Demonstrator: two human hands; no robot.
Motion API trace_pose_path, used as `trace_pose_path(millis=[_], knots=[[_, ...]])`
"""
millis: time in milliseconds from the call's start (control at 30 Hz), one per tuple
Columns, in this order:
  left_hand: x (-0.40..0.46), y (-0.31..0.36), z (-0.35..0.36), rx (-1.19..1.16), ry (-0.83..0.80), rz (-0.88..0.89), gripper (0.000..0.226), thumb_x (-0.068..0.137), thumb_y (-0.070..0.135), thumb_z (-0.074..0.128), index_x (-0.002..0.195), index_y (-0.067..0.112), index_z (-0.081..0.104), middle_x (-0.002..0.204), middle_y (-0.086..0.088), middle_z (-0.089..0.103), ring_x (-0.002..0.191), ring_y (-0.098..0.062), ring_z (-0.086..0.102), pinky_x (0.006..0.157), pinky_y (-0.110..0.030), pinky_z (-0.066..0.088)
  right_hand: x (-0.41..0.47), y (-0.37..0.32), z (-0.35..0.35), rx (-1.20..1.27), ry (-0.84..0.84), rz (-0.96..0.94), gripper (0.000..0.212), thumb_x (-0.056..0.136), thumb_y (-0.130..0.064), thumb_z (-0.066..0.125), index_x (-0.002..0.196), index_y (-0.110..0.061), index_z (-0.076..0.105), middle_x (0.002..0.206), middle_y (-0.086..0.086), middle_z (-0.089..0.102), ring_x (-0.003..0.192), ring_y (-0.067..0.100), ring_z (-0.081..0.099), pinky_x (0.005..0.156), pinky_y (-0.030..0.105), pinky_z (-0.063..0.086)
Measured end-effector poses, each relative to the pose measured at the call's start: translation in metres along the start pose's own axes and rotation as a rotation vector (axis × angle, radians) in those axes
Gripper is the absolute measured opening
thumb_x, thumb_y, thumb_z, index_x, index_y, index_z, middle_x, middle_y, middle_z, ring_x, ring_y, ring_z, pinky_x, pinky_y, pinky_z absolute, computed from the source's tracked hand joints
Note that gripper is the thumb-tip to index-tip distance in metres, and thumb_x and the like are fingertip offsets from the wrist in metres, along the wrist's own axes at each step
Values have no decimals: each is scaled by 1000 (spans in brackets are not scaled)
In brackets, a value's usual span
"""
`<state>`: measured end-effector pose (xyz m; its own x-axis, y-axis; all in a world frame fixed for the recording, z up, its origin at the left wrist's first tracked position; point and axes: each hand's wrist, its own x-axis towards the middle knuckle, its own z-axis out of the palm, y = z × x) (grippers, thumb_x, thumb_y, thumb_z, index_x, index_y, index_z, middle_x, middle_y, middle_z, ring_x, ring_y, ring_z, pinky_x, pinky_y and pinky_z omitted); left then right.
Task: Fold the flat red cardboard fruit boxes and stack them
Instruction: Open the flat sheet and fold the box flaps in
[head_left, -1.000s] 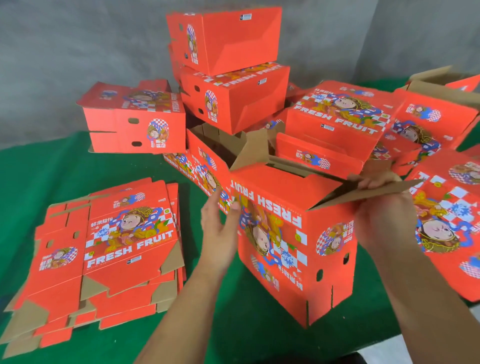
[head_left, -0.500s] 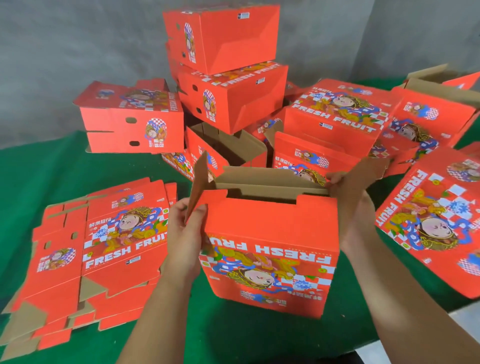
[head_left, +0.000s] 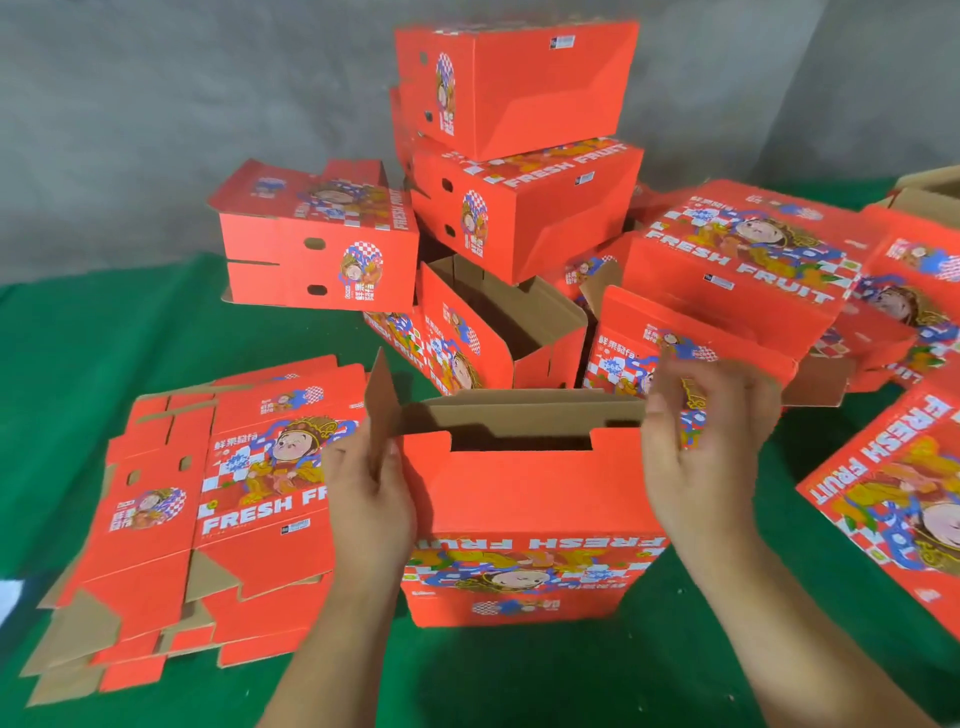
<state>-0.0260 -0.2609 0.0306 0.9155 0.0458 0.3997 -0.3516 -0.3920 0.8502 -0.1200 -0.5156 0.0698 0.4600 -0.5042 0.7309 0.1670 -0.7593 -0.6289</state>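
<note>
Lowered since earlier, the box (head_left: 524, 525) is now sitting between both hands: left hand (head_left: 371, 499) pinching its brown side flap (head_left: 382, 410), right hand (head_left: 696, 467) resting open against its right end

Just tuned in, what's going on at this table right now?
A person is assembling a red fruit box standing upright on the green table. The left hand holds its raised left end flap; the right hand is at the right end, top still open. A pile of flat boxes waits at left, and folded boxes are stacked behind, others lying loosely at right.
</note>
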Motion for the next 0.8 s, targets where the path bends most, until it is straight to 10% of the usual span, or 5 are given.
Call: trace_pose_path(millis=[133,300,533,667,800], knots=[[2,3,3,135,-24,54,47,99,-11,45,141,5,61,90,-14,53,96,-20,39,88,-12,34,-24,-26,16,-77,-325,-357,15,97,-23,58,111,-25,63,107,-7,61,99,21,57,91,41,46],[-14,-1,8,154,-105,93,74,93,-21,45,158,15,38,108,-20,44,104,0,39,98,-12,35,-30,4,33,-513,-944,163,79,96,-59,49,161,-38,9,168,-8,-4,146,29,33,116,42,33],[-25,-12,15,199,-77,60,83,92,-17,47,159,31,34,113,-16,43,106,12,38,76,-20,35,-33,16,40,-450,-729,225,114,82,-60,67,155,-52,-20,166,-9,-28,80,31,74,64,36,52],[-30,-7,17,186,-119,188,68,89,-7,50,147,28,55,115,-8,42,115,-6,43,94,-24,40,-28,21,38,-437,-759,203,112,86,-56,65,151,-56,-26,157,-10,-48,80,25,74,64,39,57],[-15,-1,18,443,-286,394,34,95,48,59,125,35,71,126,4,54,115,-21,54,96,-41,41,-25,26,33,-453,-855,209,107,90,-51,63,147,-62,-27,151,-15,-54,82,24,72,68,37,56]])
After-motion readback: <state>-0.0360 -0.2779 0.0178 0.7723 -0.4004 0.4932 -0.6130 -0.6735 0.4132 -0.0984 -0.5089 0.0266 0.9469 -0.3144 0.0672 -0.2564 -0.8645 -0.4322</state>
